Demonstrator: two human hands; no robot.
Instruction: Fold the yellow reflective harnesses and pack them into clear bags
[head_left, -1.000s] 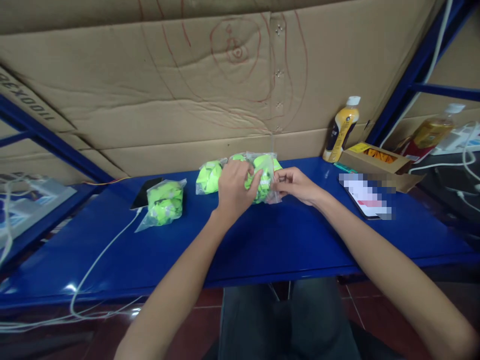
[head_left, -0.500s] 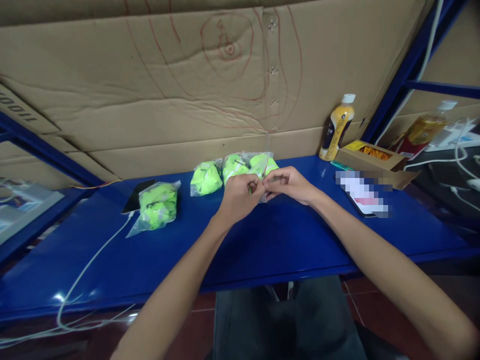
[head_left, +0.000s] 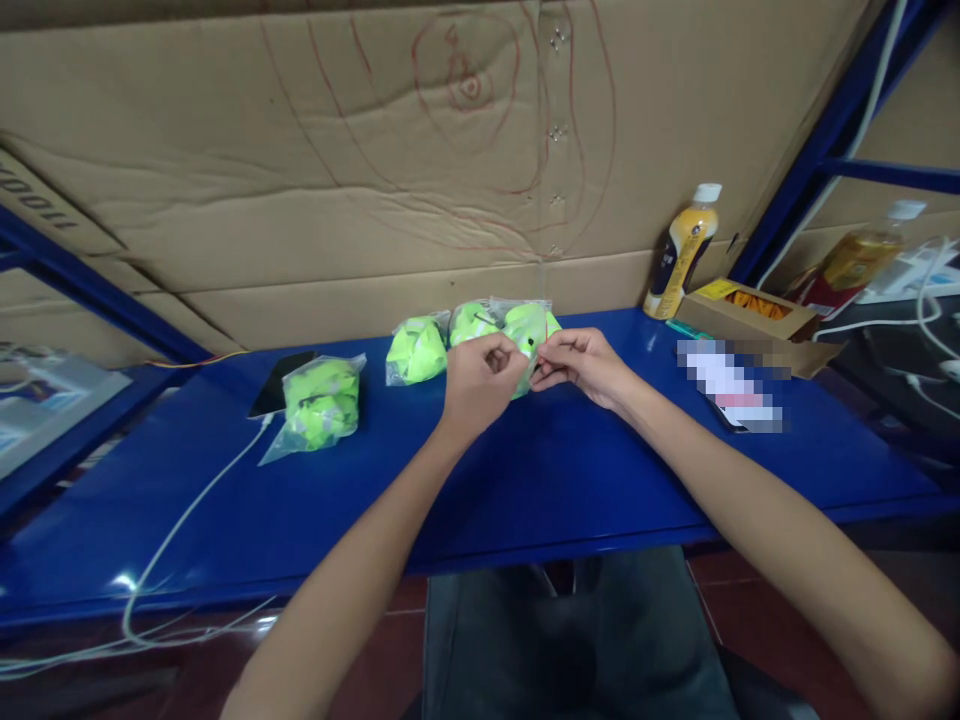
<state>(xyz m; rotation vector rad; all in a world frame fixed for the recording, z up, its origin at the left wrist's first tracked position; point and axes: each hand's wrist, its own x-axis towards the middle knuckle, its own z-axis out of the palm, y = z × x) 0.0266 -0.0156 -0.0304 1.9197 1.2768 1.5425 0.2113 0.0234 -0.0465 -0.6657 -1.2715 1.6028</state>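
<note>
Several clear plastic bags with bright yellow-green folded cloth lie on a blue table [head_left: 525,500]. My left hand [head_left: 486,378] and my right hand [head_left: 577,365] are close together at the near edge of the rightmost bag [head_left: 531,322]. Both hands pinch the clear plastic of this bag, with a small gap between them. Behind my left hand is a second bag [head_left: 472,320], partly covered by it. A third bag [head_left: 417,350] sits just left of that. Farther left, another bag [head_left: 322,402] rests against a dark phone [head_left: 276,385].
On the right stand a yellow drink bottle [head_left: 684,250] and an open cardboard box [head_left: 757,315], with a phone [head_left: 727,390] in front. A white cable [head_left: 202,495] crosses the left side. Cardboard [head_left: 337,240] lines the back; blue shelf posts flank it.
My hands have moved slightly apart, showing more of the plastic bag between them. The whole view has shifted a little.
</note>
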